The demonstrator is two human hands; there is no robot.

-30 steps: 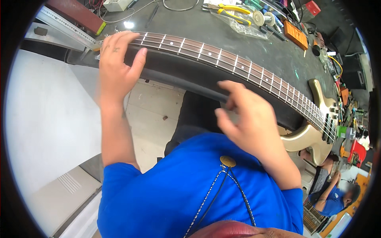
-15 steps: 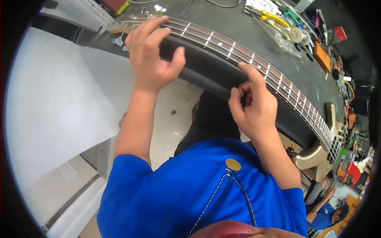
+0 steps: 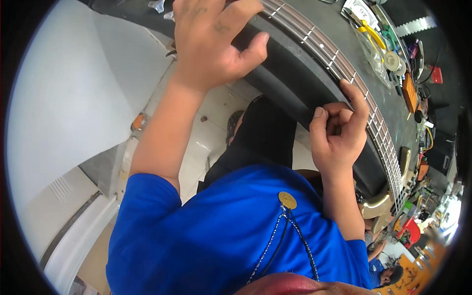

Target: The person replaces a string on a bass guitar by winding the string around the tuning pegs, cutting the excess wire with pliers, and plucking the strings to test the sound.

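Note:
A guitar with a long dark fretted neck [image 3: 323, 45] and a gold body [image 3: 377, 204] lies along the front of a dark workbench. My left hand [image 3: 211, 46] is at the neck's left end, fingers stretched forward over the strings, thumb apart. Its fingertips are partly cut off by the top edge. My right hand [image 3: 341, 132] is by the middle of the neck, its index fingertip touching the strings near the front edge. Its other fingers curl loosely with nothing between them. Silvery tuning pegs [image 3: 156, 6] stick out left of my left hand.
Yellow-handled pliers [image 3: 372, 34], a spool [image 3: 392, 61], a wooden block [image 3: 409, 92] and several tools crowd the bench's back right. A white sheet-like surface [image 3: 88, 98] stands at the left. A co-worker [image 3: 386, 275] in blue is at the lower right.
The view has shifted, so the guitar's left end has mostly left the picture. My left hand appears larger and higher; my right index fingertip still rests on the strings.

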